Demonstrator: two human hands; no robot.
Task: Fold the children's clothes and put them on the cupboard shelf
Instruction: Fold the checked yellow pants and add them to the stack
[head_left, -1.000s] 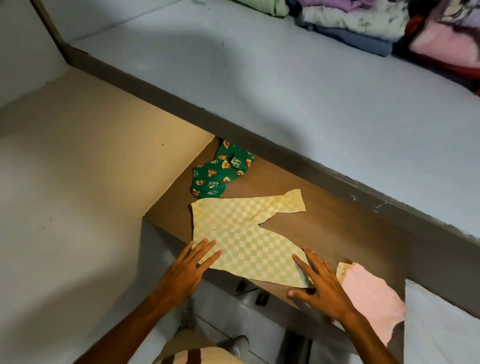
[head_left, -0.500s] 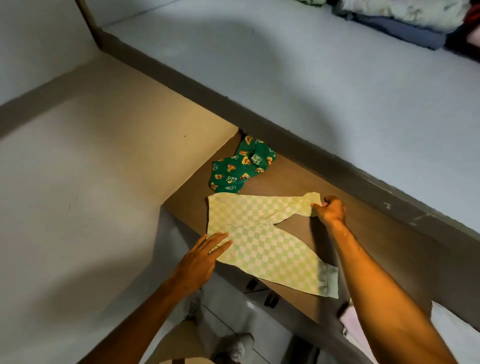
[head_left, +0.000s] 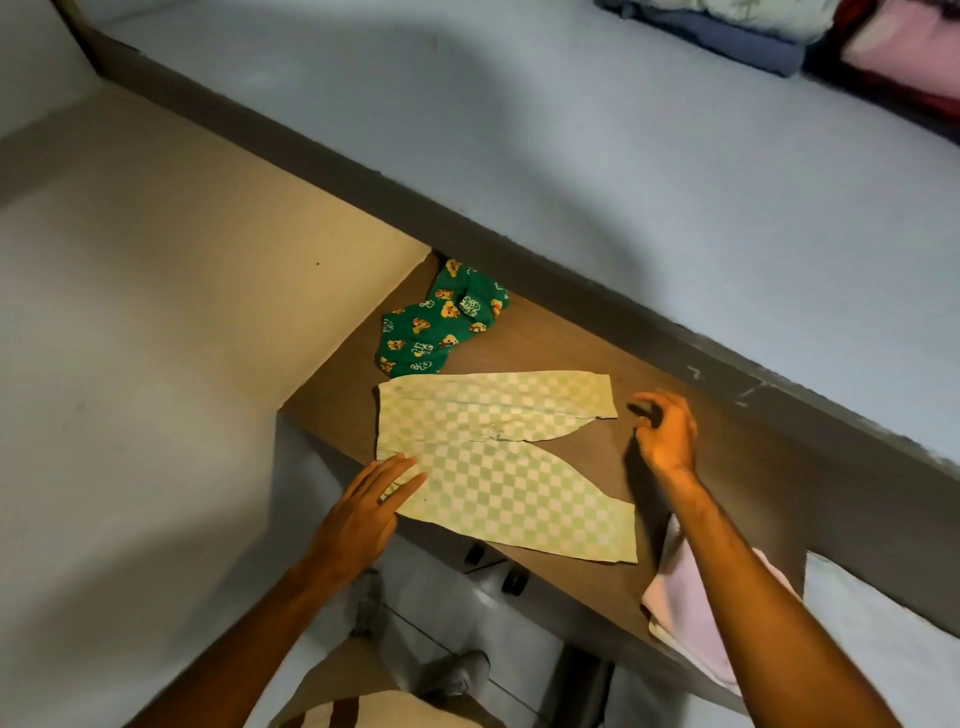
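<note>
landmark: checked trousers (head_left: 493, 457), yellow-green, spread flat on the brown shelf (head_left: 582, 364), legs splayed toward the right, waistband at the left
left hand (head_left: 363, 506): palm down, fingers (head_left: 400, 470) straight and close together, tips pressing the trousers' near-left waist corner; nothing gripped
left arm: reaches up from the lower left, forearm bare
right hand (head_left: 665, 434): just right of the far trouser leg's cuff, above the shelf, not touching the cloth; fingers spread and loosely curled, empty
right arm: long diagonal from the lower right, crossing over a pink cloth (head_left: 685, 618)
pink cloth: right of the trousers' near leg, at the shelf's front edge, partly hidden by the forearm
green garment (head_left: 441, 325): printed, crumpled, just behind the trousers' waist, touching or nearly so, tucked under the upper shelf (head_left: 623, 156)
clothes stack (head_left: 779, 31): far back right of the trousers, on the upper shelf, cut by the frame
</note>
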